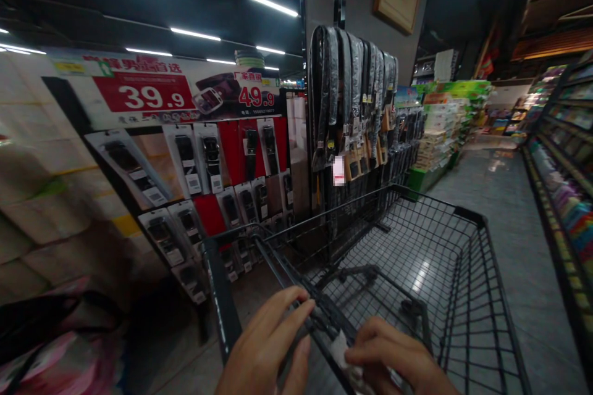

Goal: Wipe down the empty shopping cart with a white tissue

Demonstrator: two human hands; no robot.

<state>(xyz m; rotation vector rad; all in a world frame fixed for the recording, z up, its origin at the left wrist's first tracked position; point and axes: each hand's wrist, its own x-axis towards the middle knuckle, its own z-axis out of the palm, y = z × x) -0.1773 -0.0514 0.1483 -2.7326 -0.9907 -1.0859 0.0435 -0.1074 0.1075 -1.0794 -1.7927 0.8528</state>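
Observation:
The black wire shopping cart [463, 247] stands right in front of me, and I see its bare mesh floor. My left hand [273, 339] reaches over the cart's near end, fingers stretched and thumb apart, its fingertips at the dark folded rails there. Close by on the right, my right hand [393, 352] has its fingers curled together over the same end. At its fingertips is a small whitish crumpled piece [340, 349], like paper or cloth; its lower part is hidden by the hand. The cart's handle bar [222, 302] lies left of my left hand.
A rack of packaged belts [210, 157] stands ahead left under a price sign [185, 95]. More belts [356, 86] hang beside the cart at a pillar. Stacked goods [440, 123] stand farther back. Shelves [569, 166] line the right side. A pink bag [60, 358] is at lower left.

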